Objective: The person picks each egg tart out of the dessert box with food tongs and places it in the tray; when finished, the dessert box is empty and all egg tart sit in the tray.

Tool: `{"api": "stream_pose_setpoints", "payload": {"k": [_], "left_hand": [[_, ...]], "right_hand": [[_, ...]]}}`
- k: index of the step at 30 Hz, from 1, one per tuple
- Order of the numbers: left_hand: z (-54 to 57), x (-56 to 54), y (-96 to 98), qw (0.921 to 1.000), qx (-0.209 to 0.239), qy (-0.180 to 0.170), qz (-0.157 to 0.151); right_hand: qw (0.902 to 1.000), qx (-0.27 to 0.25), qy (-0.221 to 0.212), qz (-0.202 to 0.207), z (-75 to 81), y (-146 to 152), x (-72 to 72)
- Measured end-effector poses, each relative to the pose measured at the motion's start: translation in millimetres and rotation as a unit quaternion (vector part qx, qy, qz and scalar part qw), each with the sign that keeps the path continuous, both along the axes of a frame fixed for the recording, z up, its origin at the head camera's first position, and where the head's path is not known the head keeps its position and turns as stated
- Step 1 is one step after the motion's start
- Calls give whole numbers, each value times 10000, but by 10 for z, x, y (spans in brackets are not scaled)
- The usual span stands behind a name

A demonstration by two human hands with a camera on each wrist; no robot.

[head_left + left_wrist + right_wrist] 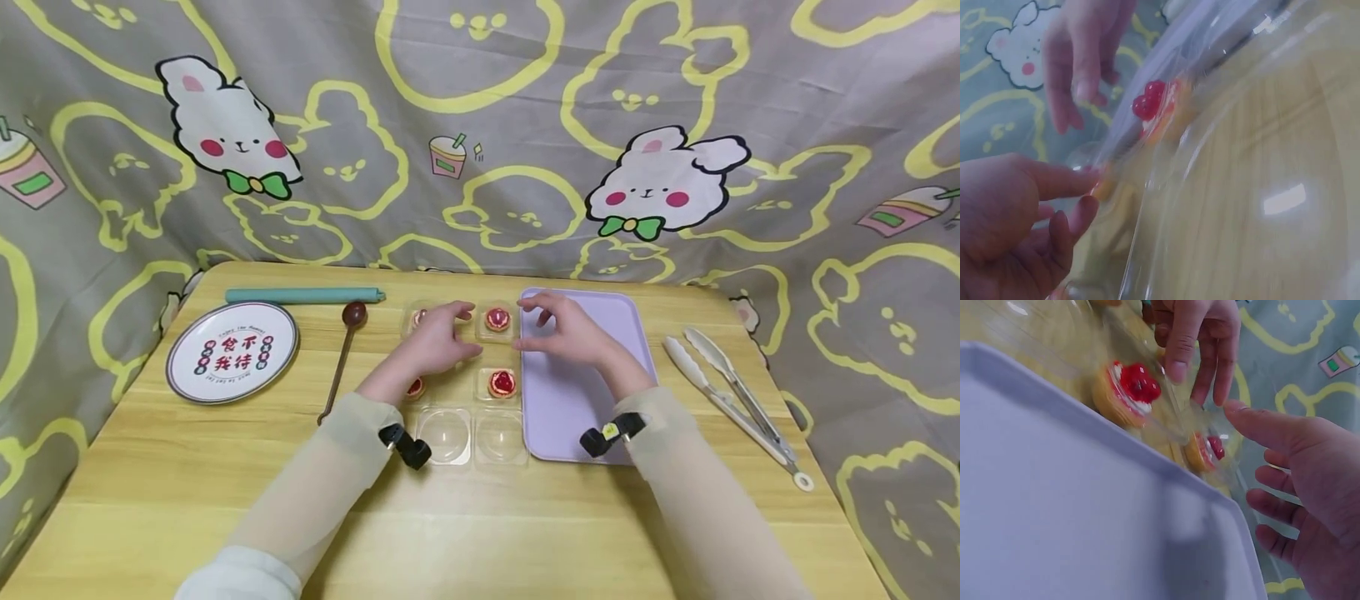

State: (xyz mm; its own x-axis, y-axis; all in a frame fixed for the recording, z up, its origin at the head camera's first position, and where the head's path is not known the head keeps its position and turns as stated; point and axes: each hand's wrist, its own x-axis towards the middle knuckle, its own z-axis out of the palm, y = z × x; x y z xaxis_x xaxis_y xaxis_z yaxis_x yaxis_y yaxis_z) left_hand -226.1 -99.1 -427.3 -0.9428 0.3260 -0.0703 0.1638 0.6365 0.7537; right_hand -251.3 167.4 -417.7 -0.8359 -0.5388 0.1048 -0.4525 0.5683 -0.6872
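Observation:
A small red-topped fruit tart (497,319) sits in a clear plastic box at the back, between my two hands. My left hand (441,340) hovers on its left with thumb and fingers apart, empty. To its right, over the lilac tray (577,417), my right hand (564,335) is spread, also empty. Nearer me is a second tart (502,383), its berries and cream plain in the right wrist view. My left hand and wrist partly cover two further tarts, one a fruit tart (416,387) in the left column.
Two clear plastic compartments (447,437) without tarts lie at the front of the group. On the left are a printed plate (232,387), a brown spoon (354,315) and a teal rolled stick (303,295). Tongs (735,400) lie right of the tray. A patterned curtain (517,133) hangs behind.

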Motion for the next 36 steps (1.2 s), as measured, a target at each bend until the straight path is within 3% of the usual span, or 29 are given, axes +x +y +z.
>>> {"api": "stream_pose_setpoints", "payload": {"k": [5,10,19,24,29,36], "left_hand": [[-29,-80,118,9996,-182,-182,147],[-43,-146,213,9989,-394,-223,83],[-113,-230,312,9991,-339,-251,75],[-173,-260,344,9995,-165,-234,165],[-223,-268,339,9985,181,-400,342],[-257,-311,293,9954,636,-621,360]], "right_hand": [[9991,202,-322,-163,-35,-31,-135],[9981,353,-466,-191,-137,-41,-232],[9984,372,-428,-69,-267,-82,-330],[9984,321,-459,-75,-283,-96,-327],[9979,249,-587,-118,-270,-118,-330],[9970,315,-701,-44,-265,-132,-351]]}}
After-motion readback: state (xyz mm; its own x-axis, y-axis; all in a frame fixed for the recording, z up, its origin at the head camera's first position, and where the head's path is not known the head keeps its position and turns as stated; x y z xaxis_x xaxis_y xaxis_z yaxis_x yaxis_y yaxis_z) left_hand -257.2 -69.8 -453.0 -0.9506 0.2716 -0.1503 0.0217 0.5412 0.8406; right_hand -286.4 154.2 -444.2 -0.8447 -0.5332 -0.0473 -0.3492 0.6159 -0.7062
